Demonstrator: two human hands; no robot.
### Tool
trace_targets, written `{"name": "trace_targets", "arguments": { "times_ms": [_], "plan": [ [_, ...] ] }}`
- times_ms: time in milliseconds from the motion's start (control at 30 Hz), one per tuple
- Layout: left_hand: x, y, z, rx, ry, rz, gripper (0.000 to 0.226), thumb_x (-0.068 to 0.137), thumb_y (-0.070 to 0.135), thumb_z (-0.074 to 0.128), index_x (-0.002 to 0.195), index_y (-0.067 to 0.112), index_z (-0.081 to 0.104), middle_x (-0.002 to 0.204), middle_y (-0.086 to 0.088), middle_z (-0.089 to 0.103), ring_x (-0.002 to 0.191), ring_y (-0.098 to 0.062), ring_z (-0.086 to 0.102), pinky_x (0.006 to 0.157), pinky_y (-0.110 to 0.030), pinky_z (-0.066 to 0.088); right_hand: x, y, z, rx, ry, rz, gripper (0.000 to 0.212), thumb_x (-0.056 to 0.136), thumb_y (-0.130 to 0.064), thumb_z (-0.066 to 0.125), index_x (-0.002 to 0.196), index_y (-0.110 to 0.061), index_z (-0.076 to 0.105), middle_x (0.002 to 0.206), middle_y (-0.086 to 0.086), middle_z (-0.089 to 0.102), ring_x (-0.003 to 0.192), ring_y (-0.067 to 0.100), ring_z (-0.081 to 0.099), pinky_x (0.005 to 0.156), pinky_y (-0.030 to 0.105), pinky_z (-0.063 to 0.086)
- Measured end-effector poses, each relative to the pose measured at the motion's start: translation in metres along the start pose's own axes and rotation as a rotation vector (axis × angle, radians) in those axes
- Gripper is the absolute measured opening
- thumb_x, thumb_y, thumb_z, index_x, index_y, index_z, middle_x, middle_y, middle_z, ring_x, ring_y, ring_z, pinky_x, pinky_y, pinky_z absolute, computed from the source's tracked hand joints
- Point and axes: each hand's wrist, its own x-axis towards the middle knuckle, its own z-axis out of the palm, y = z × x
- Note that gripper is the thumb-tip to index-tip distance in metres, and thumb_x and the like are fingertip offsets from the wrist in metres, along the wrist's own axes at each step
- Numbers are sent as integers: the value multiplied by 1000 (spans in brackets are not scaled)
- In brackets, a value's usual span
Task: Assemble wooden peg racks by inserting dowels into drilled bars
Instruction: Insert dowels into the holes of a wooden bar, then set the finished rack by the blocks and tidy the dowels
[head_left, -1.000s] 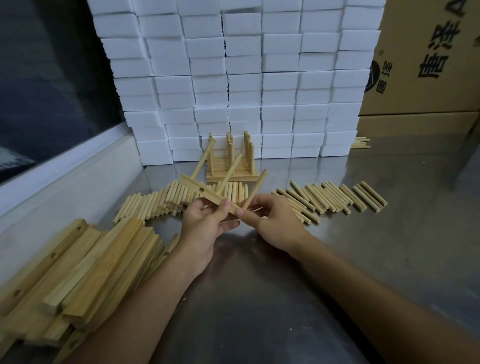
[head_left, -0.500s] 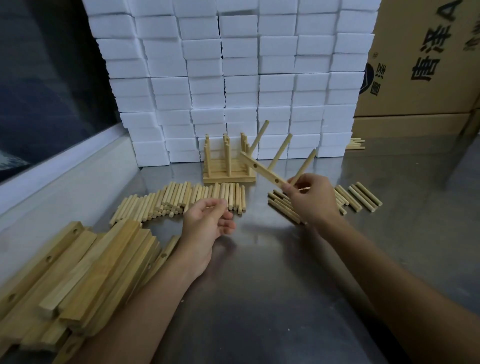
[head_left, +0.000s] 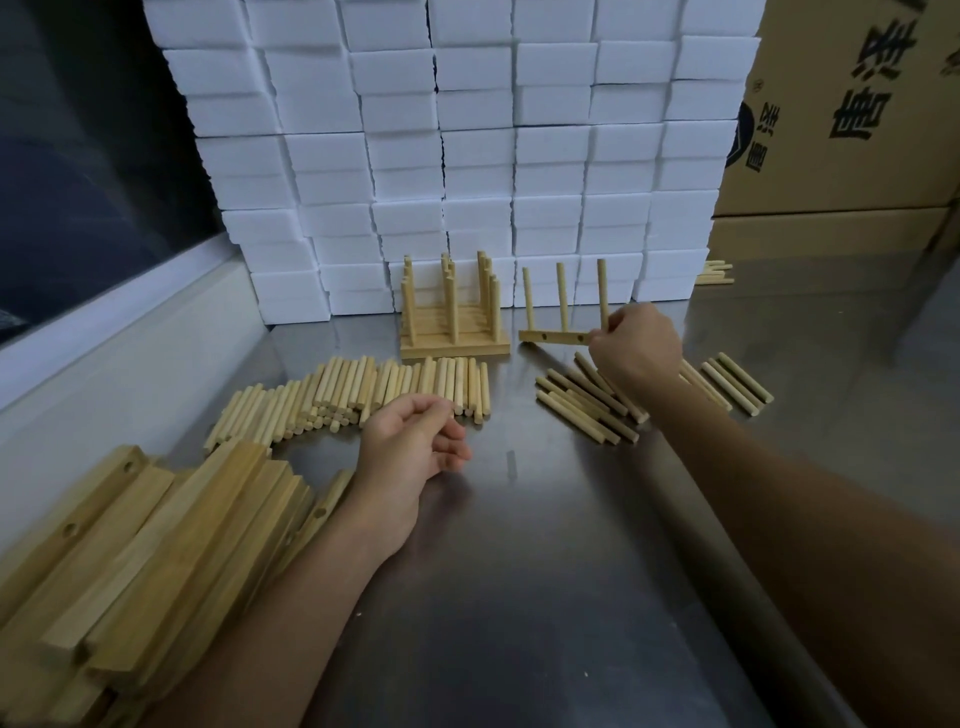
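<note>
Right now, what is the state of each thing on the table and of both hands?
New peg rack: three dowels upright, bar on the table.
Right hand: grip on the rack's right end.
Left hand: loosely curled, holding nothing.
Finished racks: standing together, pegs up.
Loose dowels: lying flat.
Drilled bars: piled, without dowels.

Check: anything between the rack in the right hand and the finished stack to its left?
Nothing visible. The right hand holds the rack upright on the table, just right of the stack. Only a narrow strip of bare table separates them; loose dowels lie nearer the camera.
</note>
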Motion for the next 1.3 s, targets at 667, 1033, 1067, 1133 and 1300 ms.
{"name": "trace_targets", "arguments": {
  "times_ms": [667, 1033, 1067, 1133, 1300],
  "plan": [
    [0, 0, -1, 19, -38, 33, 11, 97, 8, 56, 94, 4, 66, 67, -5, 65, 57, -18, 63, 49, -22, 49, 96, -3, 65, -146, -33, 56, 27, 85, -4, 61, 112, -4, 55, 122, 19, 55, 105, 36, 61, 92, 44, 54],
    [0, -1, 0, 12, -22, 33, 12, 96, 7, 57, 89, 7, 66, 66, -6, 64, 55, -18, 61, 47, -22, 48, 90, -20, 74, -174, -276, -86, 24, 91, -11, 57, 114, -12, 65, 110, 10, 64, 102, 29, 62, 97, 46, 50],
    [0, -2, 0, 13, -22, 34, 12, 96, 7, 57, 89, 7, 66, 66, -6, 64, 55, -18, 61, 47, -22, 48, 89, -22, 73, -197, -300, -98, 25, 92, -13, 56, 115, -14, 65, 111, 10, 63, 103, 30, 61, 98, 47, 49],
    [1, -2, 0, 20, -23, 35, 12, 96, 7, 57, 90, 6, 66, 67, -6, 65, 56, -18, 62, 48, -22, 48, 87, -24, 73, -261, -340, -121, 26, 95, -19, 51, 118, -15, 62, 116, 11, 60, 108, 32, 58, 100, 48, 47],
    [1, -1, 0, 32, -25, 32, 11, 97, 7, 56, 91, 5, 66, 66, -5, 65, 55, -18, 62, 48, -23, 49, 84, -27, 68, -336, -397, -174, 28, 99, -29, 43, 116, -16, 61, 109, 12, 59, 104, 33, 57, 101, 51, 44]
  ]
}}
